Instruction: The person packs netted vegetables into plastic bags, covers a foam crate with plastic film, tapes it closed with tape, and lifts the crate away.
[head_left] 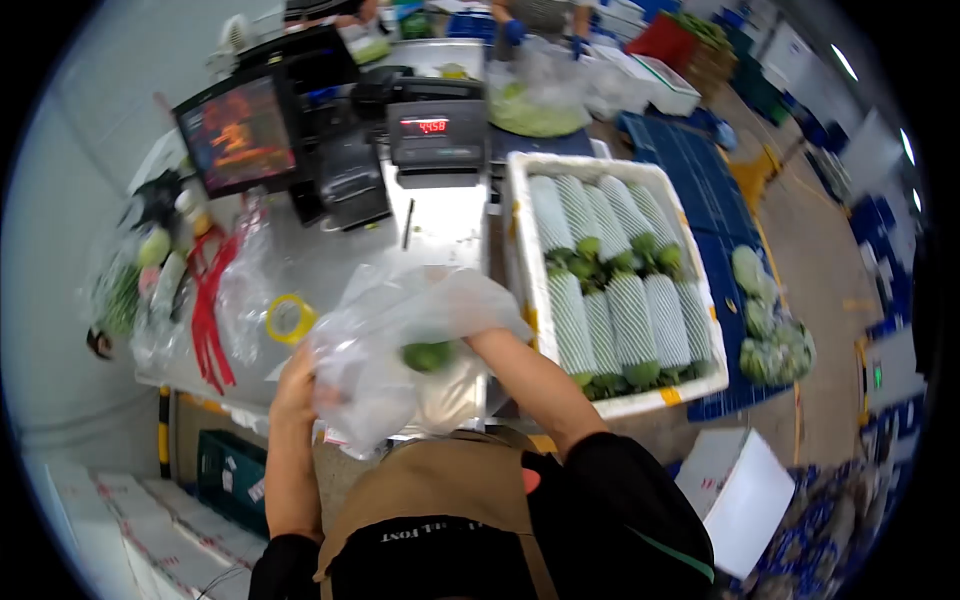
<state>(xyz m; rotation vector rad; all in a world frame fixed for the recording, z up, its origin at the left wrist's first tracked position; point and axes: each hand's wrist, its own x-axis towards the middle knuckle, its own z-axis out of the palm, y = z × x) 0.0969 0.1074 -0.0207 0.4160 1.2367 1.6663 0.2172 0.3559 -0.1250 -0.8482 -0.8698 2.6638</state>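
A clear plastic bag (375, 345) is spread between my two hands, just above the near edge of the metal table. My left hand (298, 385) grips the bag's left side, its fingers partly behind the film. Inside the bag's mouth is my right hand (465, 305), seen only hazily through the plastic, so its fingers cannot be made out. Something green (427, 356) shows at the middle of the bag, near my right wrist. To the right, a white foam box (518, 260) holds two rows of green vegetables in white foam net sleeves (632, 320).
Yellow tape (290, 318), red ties (208, 300) and bagged vegetables (165, 250) lie on the table's left. Behind stand a monitor (238, 132), a printer (350, 178) and a scale display (436, 130). A co-worker with blue gloves (515, 32) is at the far side.
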